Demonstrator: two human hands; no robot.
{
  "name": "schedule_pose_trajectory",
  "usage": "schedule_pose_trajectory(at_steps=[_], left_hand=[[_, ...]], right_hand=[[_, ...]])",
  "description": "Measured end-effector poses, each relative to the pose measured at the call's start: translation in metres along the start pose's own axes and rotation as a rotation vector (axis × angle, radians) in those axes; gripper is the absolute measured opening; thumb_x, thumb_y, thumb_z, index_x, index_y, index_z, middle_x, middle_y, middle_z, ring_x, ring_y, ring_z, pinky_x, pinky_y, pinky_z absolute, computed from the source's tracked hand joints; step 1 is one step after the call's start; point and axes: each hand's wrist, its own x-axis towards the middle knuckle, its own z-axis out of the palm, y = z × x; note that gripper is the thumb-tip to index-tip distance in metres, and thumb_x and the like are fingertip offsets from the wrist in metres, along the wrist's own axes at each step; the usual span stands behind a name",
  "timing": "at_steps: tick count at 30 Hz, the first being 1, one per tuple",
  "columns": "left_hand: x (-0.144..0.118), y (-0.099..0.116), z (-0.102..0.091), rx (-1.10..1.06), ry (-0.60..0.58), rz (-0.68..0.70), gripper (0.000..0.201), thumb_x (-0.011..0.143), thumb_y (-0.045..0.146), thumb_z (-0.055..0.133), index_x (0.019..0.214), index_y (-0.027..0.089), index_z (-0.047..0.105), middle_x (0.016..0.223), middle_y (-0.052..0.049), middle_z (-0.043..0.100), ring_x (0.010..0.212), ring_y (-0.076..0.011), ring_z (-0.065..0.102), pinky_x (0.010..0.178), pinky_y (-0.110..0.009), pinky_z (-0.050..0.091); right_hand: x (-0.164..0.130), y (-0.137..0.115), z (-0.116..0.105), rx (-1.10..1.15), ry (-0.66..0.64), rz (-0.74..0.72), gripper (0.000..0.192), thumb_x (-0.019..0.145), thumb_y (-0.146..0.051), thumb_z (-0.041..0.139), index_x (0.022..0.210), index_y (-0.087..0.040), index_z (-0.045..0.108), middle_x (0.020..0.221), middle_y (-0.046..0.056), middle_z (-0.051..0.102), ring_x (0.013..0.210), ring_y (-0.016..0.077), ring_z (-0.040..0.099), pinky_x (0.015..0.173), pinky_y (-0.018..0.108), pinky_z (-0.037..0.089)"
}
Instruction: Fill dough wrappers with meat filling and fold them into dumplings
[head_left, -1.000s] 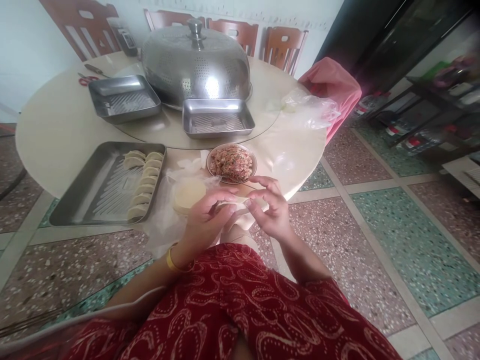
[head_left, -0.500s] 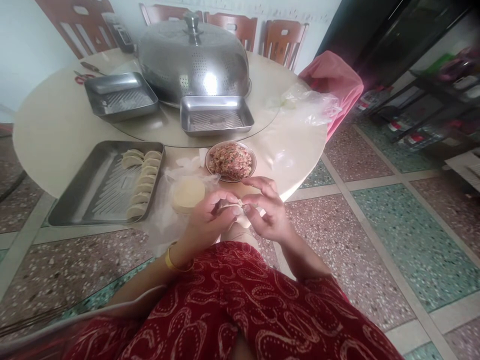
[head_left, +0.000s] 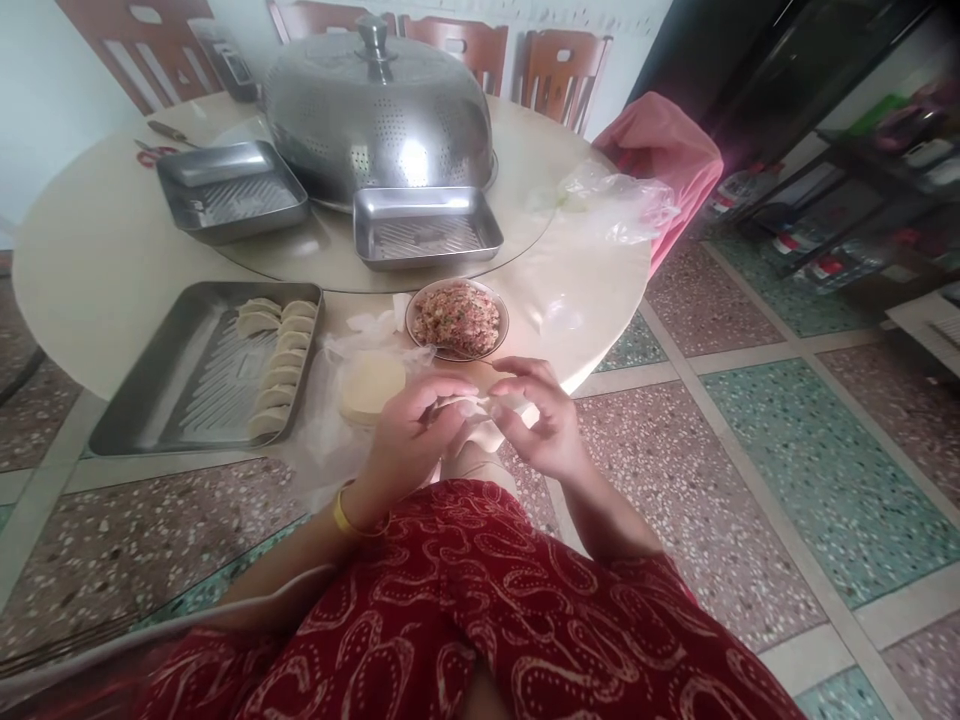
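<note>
Nearest: lap in red patterned cloth (head_left: 480, 610). Above it, the left hand (head_left: 409, 440), with a yellow bangle (head_left: 346, 520) at the wrist, and the right hand (head_left: 544, 420) met over a dumpling (head_left: 469, 408) held off the table's near edge. Both hands were pinched on its pale wrapper, thumbs and forefingers closed along the seam; how much of the seam was sealed could not be made out, as the fingers covered it.

Step in hand, by judgement: pleating and sealing the filled wrapper. The next move would call for small, even pinches along the open rim without squeezing out filling.

Just beyond the left hand: a stack of round wrappers (head_left: 371, 385) on clear plastic. Beside it: a bowl of minced filling (head_left: 457, 318). To the left: a steel tray (head_left: 161, 395) holding a column of finished dumplings (head_left: 279, 365).

Farther: two smaller steel trays (head_left: 424, 228), (head_left: 232, 188) on a round table (head_left: 97, 270). Behind them: a perforated steel dome cover (head_left: 379, 110). Farthest: wooden chairs (head_left: 562, 75).
</note>
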Motion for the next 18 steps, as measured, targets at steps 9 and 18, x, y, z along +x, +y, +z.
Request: schedule_pose_trajectory(at_steps=[9, 18], left_hand=[[0.006, -0.016, 0.008, 0.029, -0.150, 0.026, 0.009, 0.082, 0.024, 0.059, 0.088, 0.020, 0.064, 0.098, -0.004, 0.066, 0.092, -0.0152, 0.063, 0.073, -0.024, 0.052], [0.007, -0.019, 0.010, 0.099, -0.192, -0.058, 0.012, 0.083, 0.030, 0.060, 0.091, 0.021, 0.064, 0.095, -0.002, 0.066, 0.081, -0.0138, 0.060, 0.069, -0.025, 0.047]], right_hand=[[-0.006, 0.005, 0.006, -0.003, 0.046, 0.232, 0.008, 0.082, -0.016, 0.065, 0.082, -0.024, 0.065, 0.109, 0.005, 0.069, 0.105, 0.0218, 0.065, 0.090, 0.046, 0.056], [-0.009, 0.006, 0.007, 0.114, -0.009, 0.259, 0.012, 0.089, -0.019, 0.059, 0.091, -0.026, 0.068, 0.112, 0.004, 0.067, 0.109, 0.0203, 0.065, 0.093, 0.045, 0.056]])
